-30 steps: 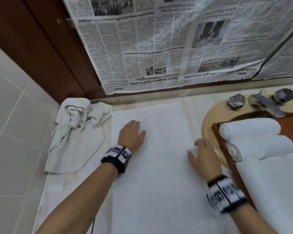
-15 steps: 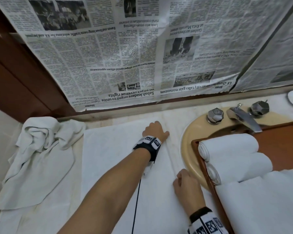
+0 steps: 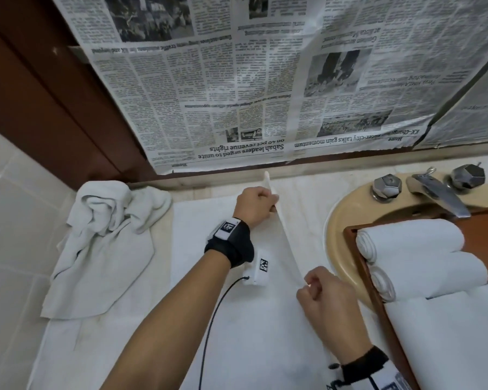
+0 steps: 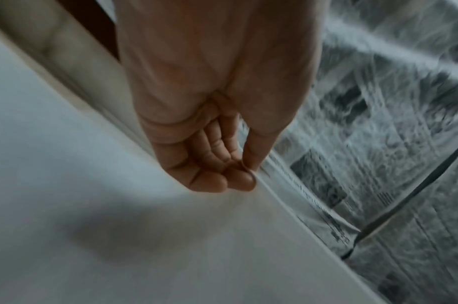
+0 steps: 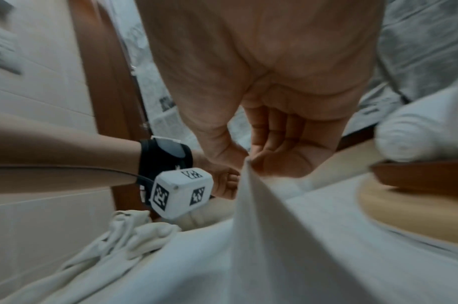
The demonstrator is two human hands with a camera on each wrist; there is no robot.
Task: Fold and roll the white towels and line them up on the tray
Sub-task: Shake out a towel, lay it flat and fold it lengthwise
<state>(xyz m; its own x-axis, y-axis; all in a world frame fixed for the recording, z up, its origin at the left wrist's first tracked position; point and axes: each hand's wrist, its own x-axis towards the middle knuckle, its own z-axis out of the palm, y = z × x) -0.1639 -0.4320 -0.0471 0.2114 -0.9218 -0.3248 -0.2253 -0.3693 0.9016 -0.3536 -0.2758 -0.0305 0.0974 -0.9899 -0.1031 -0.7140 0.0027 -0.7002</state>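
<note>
A white towel (image 3: 209, 280) lies spread flat on the counter, its right edge raised off the surface. My left hand (image 3: 255, 205) pinches that edge at the far corner, thumb against forefinger (image 4: 246, 174). My right hand (image 3: 321, 296) pinches the same edge (image 5: 251, 164) nearer to me. Two rolled white towels (image 3: 412, 237) lie side by side at the far end of the brown wooden tray (image 3: 355, 249), which sits over the sink. A flat white towel (image 3: 448, 342) covers the tray's near part.
A crumpled greyish towel (image 3: 102, 243) is heaped at the counter's left end by the tiled wall. The beige sink basin (image 3: 341, 220) with chrome faucet (image 3: 437, 192) and two knobs is at the right. Newspaper (image 3: 265, 80) covers the wall behind.
Both hands went from resting flat on the towel to its right edge, closed on it and lifted it off the counter.
</note>
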